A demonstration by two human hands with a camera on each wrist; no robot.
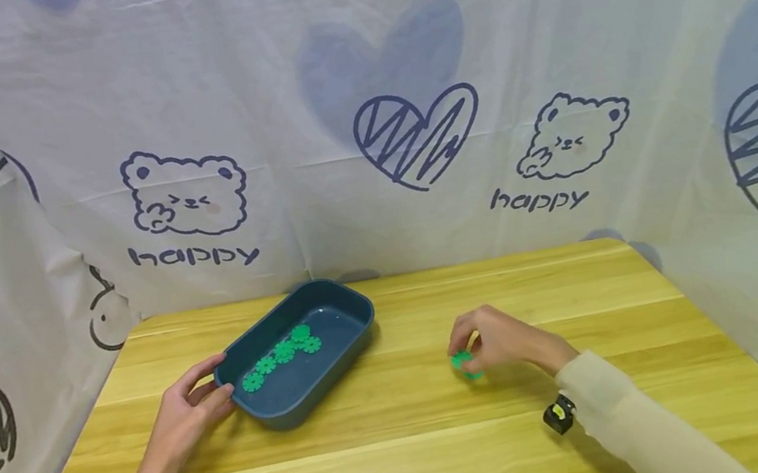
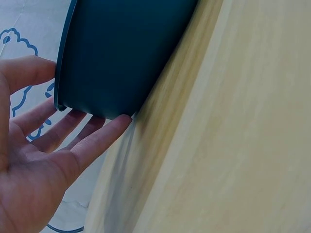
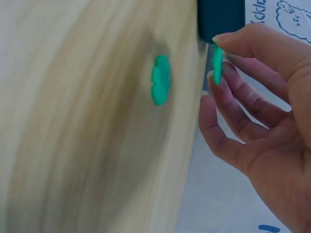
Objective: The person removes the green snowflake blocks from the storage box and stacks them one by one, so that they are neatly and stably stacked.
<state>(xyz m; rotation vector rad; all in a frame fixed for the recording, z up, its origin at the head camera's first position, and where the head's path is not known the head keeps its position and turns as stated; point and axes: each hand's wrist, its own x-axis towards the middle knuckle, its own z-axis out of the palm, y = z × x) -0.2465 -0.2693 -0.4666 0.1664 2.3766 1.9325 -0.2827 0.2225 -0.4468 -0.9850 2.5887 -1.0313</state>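
While the left hand (image 1: 182,415) touched a dark-blue oblong plastic basin (image 1: 331,378) with spread fingers, the right hand (image 1: 496,338) pinched a green notched plastic disc (image 3: 217,64) nearer the wood-grained table's right edge (image 1: 719,354); the basin slanted lengthwise toward the far edge.

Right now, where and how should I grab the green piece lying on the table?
I'd come down from above and pinch the green piece by opposite edges of its notched rim: it lies flat on the table, leaving little height to wrap around.
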